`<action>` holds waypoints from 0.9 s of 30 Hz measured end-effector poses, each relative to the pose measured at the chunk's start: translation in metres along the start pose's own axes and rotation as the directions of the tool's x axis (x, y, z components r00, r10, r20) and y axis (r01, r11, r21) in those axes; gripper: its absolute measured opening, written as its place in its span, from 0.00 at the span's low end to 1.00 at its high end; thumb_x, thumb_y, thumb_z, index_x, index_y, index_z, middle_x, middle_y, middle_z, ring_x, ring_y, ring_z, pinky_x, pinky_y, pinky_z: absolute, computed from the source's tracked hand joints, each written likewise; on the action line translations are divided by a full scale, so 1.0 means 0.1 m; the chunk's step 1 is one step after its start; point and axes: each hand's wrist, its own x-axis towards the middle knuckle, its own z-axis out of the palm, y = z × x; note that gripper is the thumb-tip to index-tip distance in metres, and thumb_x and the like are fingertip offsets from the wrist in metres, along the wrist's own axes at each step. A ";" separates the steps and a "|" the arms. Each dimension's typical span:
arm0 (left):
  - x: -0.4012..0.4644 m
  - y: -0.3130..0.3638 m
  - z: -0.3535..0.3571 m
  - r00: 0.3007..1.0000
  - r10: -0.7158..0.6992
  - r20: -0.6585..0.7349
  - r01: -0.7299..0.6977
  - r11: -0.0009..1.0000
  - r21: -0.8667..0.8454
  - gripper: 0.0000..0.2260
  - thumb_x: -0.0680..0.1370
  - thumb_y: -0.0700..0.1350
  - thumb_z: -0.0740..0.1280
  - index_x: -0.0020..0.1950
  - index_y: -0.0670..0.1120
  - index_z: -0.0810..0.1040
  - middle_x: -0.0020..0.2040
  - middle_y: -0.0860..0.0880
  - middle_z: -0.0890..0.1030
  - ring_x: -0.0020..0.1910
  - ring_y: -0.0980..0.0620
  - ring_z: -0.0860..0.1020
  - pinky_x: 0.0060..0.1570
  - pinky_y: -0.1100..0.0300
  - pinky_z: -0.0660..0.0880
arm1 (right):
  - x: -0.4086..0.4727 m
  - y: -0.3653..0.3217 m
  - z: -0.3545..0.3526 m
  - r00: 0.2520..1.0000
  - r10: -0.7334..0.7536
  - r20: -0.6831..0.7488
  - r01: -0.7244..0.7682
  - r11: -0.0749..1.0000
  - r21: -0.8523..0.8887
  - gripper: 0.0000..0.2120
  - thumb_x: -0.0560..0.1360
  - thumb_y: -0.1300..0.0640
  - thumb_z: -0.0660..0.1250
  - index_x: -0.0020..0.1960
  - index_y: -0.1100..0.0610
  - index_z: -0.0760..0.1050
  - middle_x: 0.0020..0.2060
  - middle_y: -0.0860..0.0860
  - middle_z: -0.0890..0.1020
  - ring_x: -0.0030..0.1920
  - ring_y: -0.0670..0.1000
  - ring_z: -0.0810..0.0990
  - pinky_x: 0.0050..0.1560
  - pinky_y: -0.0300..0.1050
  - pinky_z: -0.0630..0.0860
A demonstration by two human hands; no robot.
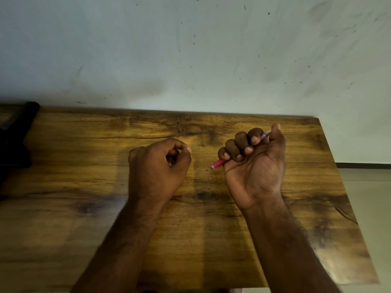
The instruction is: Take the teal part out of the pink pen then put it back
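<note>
gripping the pink pen (219,163), right hand (254,166) fisted.

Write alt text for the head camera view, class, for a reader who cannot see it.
A person's right hand grips a pink pen in its fist, tip pointing left, above a wooden table. The left hand is beside it, fingers curled.
</note>
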 end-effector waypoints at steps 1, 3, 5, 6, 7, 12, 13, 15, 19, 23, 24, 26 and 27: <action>0.00 0.00 0.00 1.000 0.002 0.001 -0.002 1.000 0.002 0.13 0.76 0.61 0.67 0.48 0.55 0.87 0.36 0.59 0.84 0.35 0.60 0.82 0.50 0.39 0.82 | 0.00 0.00 0.00 1.000 0.003 0.003 -0.003 1.000 0.003 0.24 0.84 0.39 0.54 0.36 0.53 0.67 0.28 0.48 0.64 0.30 0.48 0.59 0.36 0.47 0.63; 0.00 0.00 0.00 1.000 0.005 0.002 -0.005 1.000 0.005 0.13 0.76 0.60 0.67 0.48 0.54 0.87 0.36 0.59 0.84 0.34 0.61 0.82 0.50 0.41 0.82 | 0.00 0.00 -0.01 1.000 0.005 0.008 -0.005 1.000 0.007 0.23 0.84 0.40 0.54 0.36 0.54 0.66 0.28 0.48 0.64 0.30 0.48 0.59 0.36 0.47 0.63; 0.00 0.00 0.00 1.000 0.005 0.006 -0.005 1.000 0.009 0.13 0.76 0.60 0.67 0.48 0.54 0.87 0.36 0.59 0.84 0.35 0.61 0.82 0.49 0.41 0.82 | 0.01 0.00 -0.02 1.000 0.003 0.011 -0.003 1.000 0.005 0.22 0.84 0.43 0.54 0.36 0.53 0.66 0.28 0.48 0.64 0.31 0.48 0.59 0.36 0.47 0.62; 0.00 0.00 0.00 1.000 0.004 0.009 -0.004 1.000 0.011 0.13 0.76 0.60 0.67 0.49 0.54 0.87 0.36 0.59 0.84 0.35 0.61 0.82 0.50 0.40 0.82 | 0.01 0.00 -0.02 1.000 0.003 0.011 -0.003 1.000 0.006 0.22 0.84 0.44 0.54 0.36 0.53 0.66 0.28 0.48 0.64 0.31 0.48 0.58 0.36 0.47 0.62; 0.00 0.00 -0.01 1.000 0.005 0.011 -0.005 1.000 0.013 0.12 0.76 0.59 0.68 0.49 0.55 0.87 0.37 0.60 0.84 0.36 0.61 0.82 0.50 0.40 0.82 | 0.01 0.00 -0.02 1.000 0.003 0.009 -0.003 1.000 0.008 0.22 0.84 0.44 0.53 0.36 0.53 0.66 0.28 0.48 0.64 0.31 0.48 0.58 0.36 0.47 0.62; 0.00 0.01 0.00 1.000 -0.008 0.011 0.008 1.000 0.026 0.09 0.76 0.57 0.70 0.49 0.55 0.87 0.36 0.61 0.83 0.36 0.61 0.82 0.50 0.38 0.82 | 0.01 0.01 -0.04 1.000 0.003 0.024 -0.004 1.000 0.023 0.22 0.84 0.42 0.53 0.37 0.53 0.66 0.28 0.48 0.64 0.31 0.48 0.59 0.36 0.47 0.62; 0.00 0.01 0.00 1.000 -0.012 0.013 0.011 1.000 0.026 0.10 0.76 0.57 0.69 0.49 0.55 0.87 0.36 0.61 0.83 0.36 0.61 0.82 0.51 0.37 0.82 | 0.01 0.01 -0.04 1.000 0.003 0.028 -0.004 1.000 0.027 0.21 0.84 0.43 0.53 0.37 0.53 0.66 0.28 0.48 0.64 0.31 0.48 0.59 0.36 0.47 0.62; 0.00 0.01 -0.01 1.000 -0.015 0.014 0.015 1.000 0.022 0.10 0.76 0.57 0.69 0.49 0.55 0.87 0.37 0.60 0.84 0.37 0.60 0.82 0.51 0.38 0.82 | 0.01 0.01 -0.04 1.000 0.003 0.028 -0.004 1.000 0.031 0.21 0.84 0.43 0.53 0.37 0.53 0.66 0.28 0.48 0.64 0.31 0.47 0.59 0.36 0.47 0.62; 0.00 0.01 -0.01 1.000 -0.015 0.016 0.015 1.000 0.020 0.10 0.76 0.57 0.69 0.49 0.54 0.87 0.37 0.60 0.84 0.37 0.60 0.83 0.50 0.39 0.82 | 0.02 0.01 -0.04 0.999 0.006 0.034 -0.008 0.999 0.033 0.22 0.83 0.40 0.53 0.38 0.53 0.68 0.29 0.48 0.65 0.31 0.47 0.60 0.37 0.47 0.62; 0.00 0.01 0.00 1.000 -0.018 0.021 0.018 1.000 0.024 0.10 0.76 0.57 0.70 0.49 0.55 0.87 0.36 0.64 0.81 0.38 0.61 0.83 0.51 0.37 0.82 | 0.02 0.01 -0.05 0.999 0.001 0.032 -0.002 1.000 0.027 0.18 0.81 0.44 0.56 0.37 0.53 0.67 0.28 0.48 0.65 0.30 0.48 0.60 0.36 0.47 0.62; -0.01 0.01 -0.01 1.000 -0.019 0.023 0.019 1.000 0.024 0.10 0.76 0.57 0.70 0.50 0.55 0.87 0.36 0.64 0.80 0.38 0.61 0.83 0.51 0.37 0.82 | 0.02 0.01 -0.05 1.000 0.000 0.028 -0.001 1.000 0.028 0.20 0.82 0.43 0.55 0.37 0.53 0.68 0.28 0.48 0.65 0.30 0.47 0.60 0.37 0.47 0.62; -0.01 0.01 0.00 0.999 -0.022 0.025 0.022 1.000 0.022 0.10 0.76 0.58 0.69 0.50 0.55 0.87 0.36 0.65 0.80 0.39 0.61 0.83 0.51 0.36 0.82 | 0.02 0.01 -0.05 1.000 0.004 0.024 -0.004 0.999 0.034 0.22 0.84 0.40 0.53 0.38 0.53 0.69 0.29 0.48 0.65 0.30 0.47 0.60 0.37 0.46 0.63; -0.01 0.01 0.00 0.999 -0.022 0.025 0.022 1.000 0.019 0.11 0.76 0.58 0.69 0.50 0.55 0.87 0.36 0.65 0.80 0.39 0.61 0.83 0.51 0.36 0.82 | 0.02 0.01 -0.05 1.000 0.006 0.026 -0.007 0.999 0.036 0.22 0.83 0.40 0.53 0.38 0.53 0.68 0.29 0.48 0.65 0.30 0.48 0.61 0.37 0.46 0.63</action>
